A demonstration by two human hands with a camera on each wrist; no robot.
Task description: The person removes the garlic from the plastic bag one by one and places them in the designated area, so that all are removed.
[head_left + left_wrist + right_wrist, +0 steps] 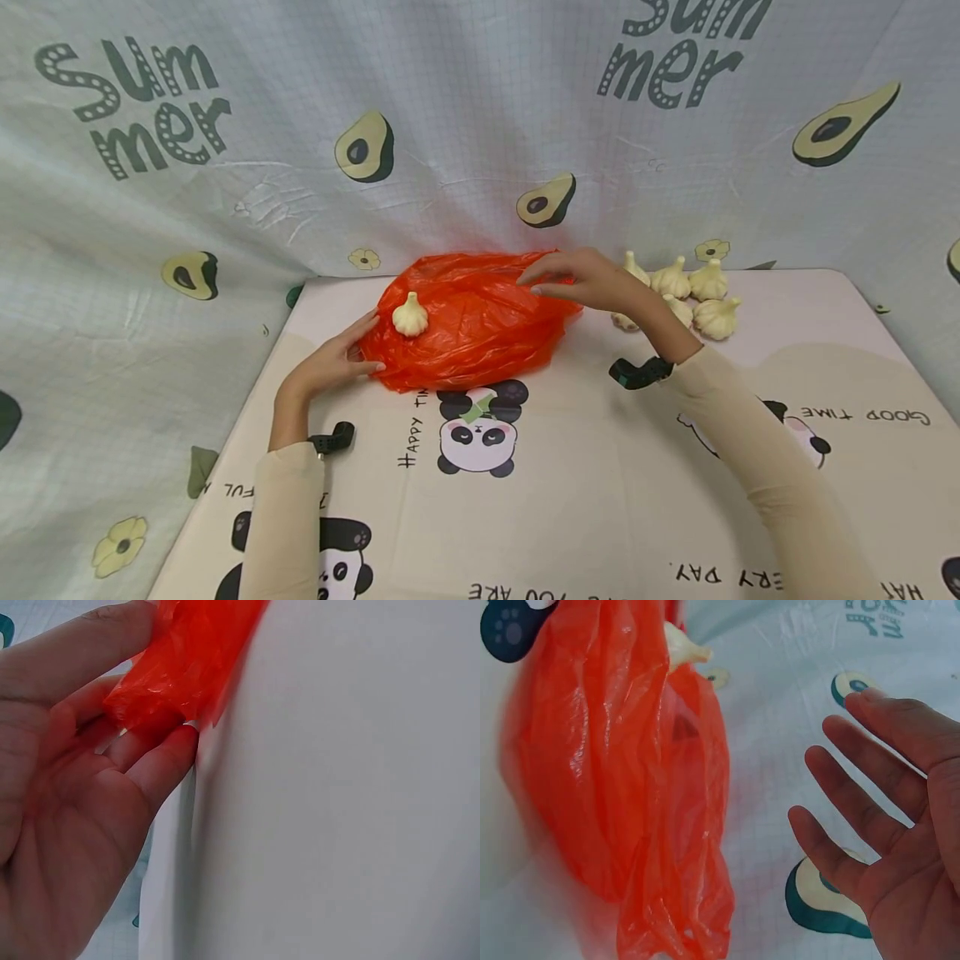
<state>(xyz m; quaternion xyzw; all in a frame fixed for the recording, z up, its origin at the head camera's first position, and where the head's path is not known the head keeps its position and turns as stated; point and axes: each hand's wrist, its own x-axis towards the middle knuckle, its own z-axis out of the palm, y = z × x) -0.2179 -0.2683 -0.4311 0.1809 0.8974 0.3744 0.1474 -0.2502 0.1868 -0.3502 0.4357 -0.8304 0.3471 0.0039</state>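
A red plastic bag (480,321) lies crumpled at the far side of the table. One garlic bulb (410,315) sits on its left part, stem up; a bit of that bulb (684,649) also shows past the bag in the right wrist view. My left hand (330,362) holds the bag's left end, thumb apart from the fingers. In the left wrist view the thumb (82,649) lies on one side of the film, and some fingertips are hidden behind it. Above the bag's right end hovers my right hand (581,279), fingers spread, holding nothing.
Several more garlic bulbs (708,283) stand grouped behind and right of my right forearm, which partly hides them. A printed curtain (465,108) hangs along the table's back edge. Panda-patterned cloth (570,483) covers the table. Each wrist carries a black camera (641,372).
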